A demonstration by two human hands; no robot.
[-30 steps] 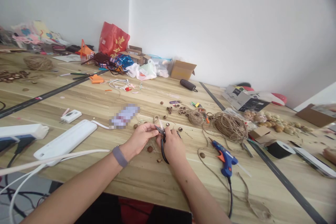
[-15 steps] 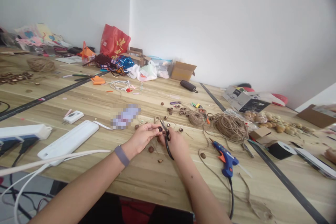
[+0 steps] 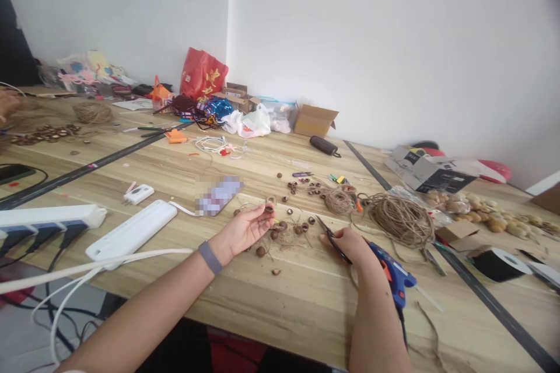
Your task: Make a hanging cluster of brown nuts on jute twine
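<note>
Between the thumb and fingers of my left hand (image 3: 244,229) is a small dark brown nutshell (image 3: 269,208) with its hollow side showing. My right hand (image 3: 353,248) is closed around a pair of black-handled scissors (image 3: 324,227), blades pointing up and left, apart from the shell. Several round brown nuts (image 3: 261,252) and cut shells lie on the wooden table by my left hand, among bits of twine. A blue hot glue gun (image 3: 396,277) lies just right of my right hand, partly hidden by the forearm.
A big coil of twine (image 3: 400,218) and a smaller twine ball (image 3: 338,201) lie at the right. White power strips (image 3: 131,233) and cables occupy the left. Bags and a cardboard box (image 3: 315,121) line the wall. Another person's hand (image 3: 7,104) shows at far left.
My right hand has moved right with the scissors, away from the nutshell. My left hand still holds the shell, its fingers turned more upward. The view has shifted left.
</note>
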